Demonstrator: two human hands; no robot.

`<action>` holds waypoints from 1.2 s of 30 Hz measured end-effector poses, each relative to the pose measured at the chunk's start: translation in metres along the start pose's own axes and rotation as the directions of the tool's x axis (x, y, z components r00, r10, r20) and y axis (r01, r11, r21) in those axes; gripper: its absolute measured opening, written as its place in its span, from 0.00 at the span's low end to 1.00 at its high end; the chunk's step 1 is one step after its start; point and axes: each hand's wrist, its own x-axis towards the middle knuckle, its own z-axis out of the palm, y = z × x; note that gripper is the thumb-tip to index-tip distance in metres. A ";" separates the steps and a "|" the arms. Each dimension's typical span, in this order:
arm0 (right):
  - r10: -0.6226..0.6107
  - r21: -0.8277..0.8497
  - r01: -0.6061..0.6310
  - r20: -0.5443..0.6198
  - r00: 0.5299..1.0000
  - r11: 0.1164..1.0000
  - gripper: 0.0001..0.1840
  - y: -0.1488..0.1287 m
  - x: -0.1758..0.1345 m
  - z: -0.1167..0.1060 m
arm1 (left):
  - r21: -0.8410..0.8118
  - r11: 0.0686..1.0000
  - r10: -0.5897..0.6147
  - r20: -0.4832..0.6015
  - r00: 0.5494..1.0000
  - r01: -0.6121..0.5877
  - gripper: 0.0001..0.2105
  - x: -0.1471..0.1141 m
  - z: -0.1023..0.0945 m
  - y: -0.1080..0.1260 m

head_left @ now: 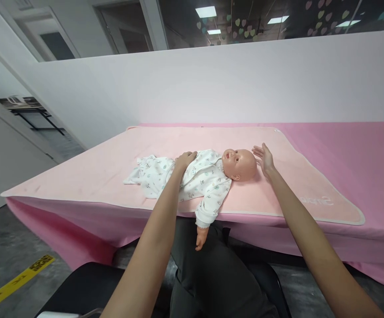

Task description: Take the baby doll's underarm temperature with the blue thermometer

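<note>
A baby doll in a white patterned outfit lies on its back across a peach mat, its bald head to the right. One doll arm hangs over the table's front edge, its hand bare below the cuff. My left hand rests flat on the doll's middle, fingers stretched out and not gripping. Beside the crown of the doll's head is my right hand, open with fingers extended; whether it touches the head I cannot tell.
Under the mat, a pink tablecloth covers the table and drapes down its front. A white wall stands directly behind. Below the near edge are my legs and a black chair. Yellow tape marks the floor at left.
</note>
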 end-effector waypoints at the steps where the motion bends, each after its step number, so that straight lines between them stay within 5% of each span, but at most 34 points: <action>1: -0.036 0.035 0.036 -0.006 0.999 0.999 0.29 -0.001 0.000 0.000 | -0.001 1.000 0.001 0.001 1.000 -0.001 0.23 0.000 0.000 0.000; 7: -0.197 -0.005 0.203 0.220 0.956 0.979 0.24 -0.004 -0.020 0.019 | -0.002 1.000 0.005 0.005 1.000 -0.005 0.24 0.000 0.000 0.000; 19: -0.141 -0.030 0.151 0.222 0.965 0.988 0.22 -0.006 -0.025 0.023 | 0.008 1.000 -0.002 0.010 1.000 0.002 0.24 -0.003 -0.002 0.003; 28: -0.218 -0.062 0.212 -0.134 0.967 0.975 0.25 0.001 -0.007 0.011 | 0.016 1.000 0.011 0.010 1.000 -0.011 0.24 -0.001 -0.002 0.002; 32: -0.413 -0.092 0.420 0.090 0.906 0.903 0.23 -0.004 -0.019 0.014 | 0.020 1.000 0.012 0.011 1.000 -0.012 0.25 -0.002 -0.002 0.002; 36: -0.445 -0.181 0.519 0.333 0.832 0.835 0.23 -0.003 -0.029 0.016 | 0.009 1.000 0.018 0.001 1.000 -0.018 0.24 0.000 -0.001 0.000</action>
